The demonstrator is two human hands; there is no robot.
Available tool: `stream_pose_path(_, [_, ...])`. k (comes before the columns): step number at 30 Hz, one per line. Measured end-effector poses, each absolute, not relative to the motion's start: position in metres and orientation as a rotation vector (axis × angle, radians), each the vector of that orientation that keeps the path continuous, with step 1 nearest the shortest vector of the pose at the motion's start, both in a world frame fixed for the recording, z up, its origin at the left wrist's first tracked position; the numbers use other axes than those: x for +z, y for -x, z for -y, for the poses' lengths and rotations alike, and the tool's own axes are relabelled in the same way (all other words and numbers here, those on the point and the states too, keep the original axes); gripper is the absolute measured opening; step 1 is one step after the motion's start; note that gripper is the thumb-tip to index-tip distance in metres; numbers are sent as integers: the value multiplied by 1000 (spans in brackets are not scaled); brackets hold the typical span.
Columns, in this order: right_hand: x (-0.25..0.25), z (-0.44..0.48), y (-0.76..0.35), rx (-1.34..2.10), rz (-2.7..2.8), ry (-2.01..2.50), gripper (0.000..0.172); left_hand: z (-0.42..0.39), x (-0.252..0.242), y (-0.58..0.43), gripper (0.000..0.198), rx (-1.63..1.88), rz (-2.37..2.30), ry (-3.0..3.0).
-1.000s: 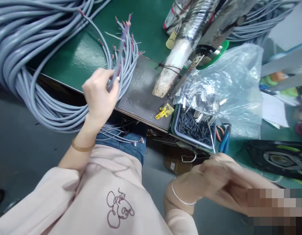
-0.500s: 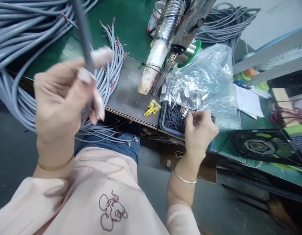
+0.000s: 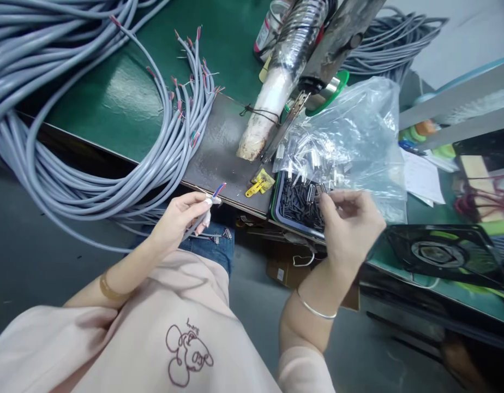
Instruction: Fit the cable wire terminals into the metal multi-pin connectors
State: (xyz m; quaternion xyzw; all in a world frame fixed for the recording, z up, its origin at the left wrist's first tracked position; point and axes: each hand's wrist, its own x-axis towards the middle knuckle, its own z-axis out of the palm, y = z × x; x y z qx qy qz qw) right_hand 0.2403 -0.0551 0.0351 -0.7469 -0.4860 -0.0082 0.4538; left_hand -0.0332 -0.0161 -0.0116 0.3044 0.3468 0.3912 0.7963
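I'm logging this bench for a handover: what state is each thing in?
Left hand: closed on a cable, its coloured end bared.
Right hand: over the tray, grip unclear.
Tray: open, holding black pieces.
Plastic bag: crumpled, overlapping the tray.
Cable bundle: looped, ends stripped.
Black fan: running or not, unclear.

Bright, cool light puts pale glare on the green tabletop (image 3: 92, 117), with dark shadow beneath.

Left hand (image 3: 185, 214) lower (cable (image 3: 190, 231) too, apparently)
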Motion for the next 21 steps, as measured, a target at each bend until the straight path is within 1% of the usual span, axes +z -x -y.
stream_pose_path(4, [42,77,-206,268,1215,1628,20,11,-9,29,23,767,-693,-660])
stream_pose_path(7, [41,85,-182,471,1286,1510,16,7,-2,19,26,635,-633,-789])
stream_pose_path(14, [34,81,-167,683,1495,1453,13,2,3,6,22,566,-564,-1077])
stream_pose_path(17, [26,79,-163,605,1416,1422,10,4,2,5,19,560,-583,-1020])
stream_pose_path(21, [11,77,-150,277,1099,1363,9,8,2,4,21,683,-736,-907])
